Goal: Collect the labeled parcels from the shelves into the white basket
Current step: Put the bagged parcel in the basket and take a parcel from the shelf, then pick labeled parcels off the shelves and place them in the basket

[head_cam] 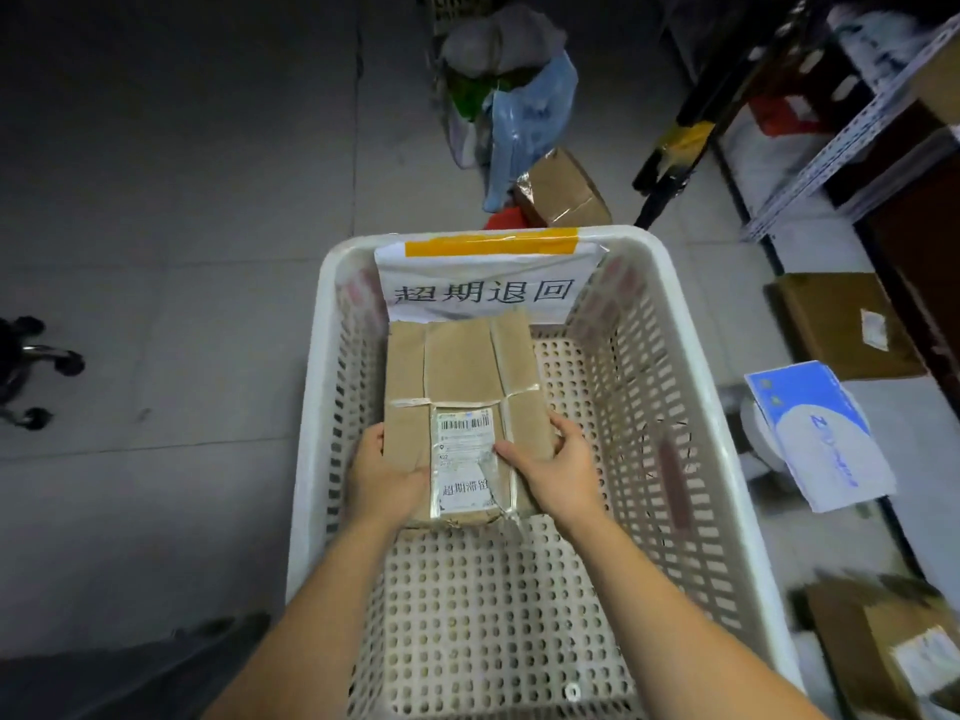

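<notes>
Both hands are inside the white perforated plastic basket (311, 407) now, gripping a brown tape-wrapped cardboard parcel (457, 366) with a white barcode label (464, 459). The left hand (384, 475) clasps its left edge, and the right hand (550, 465) wraps the right edge, thumb on the label. Grey tiled floor (182, 226) surrounds the basket.

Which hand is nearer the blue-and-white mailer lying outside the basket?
Right. The right hand grips the brown parcel on the side facing the blue-and-white mailer; the left hand holds the parcel's far side.
</notes>
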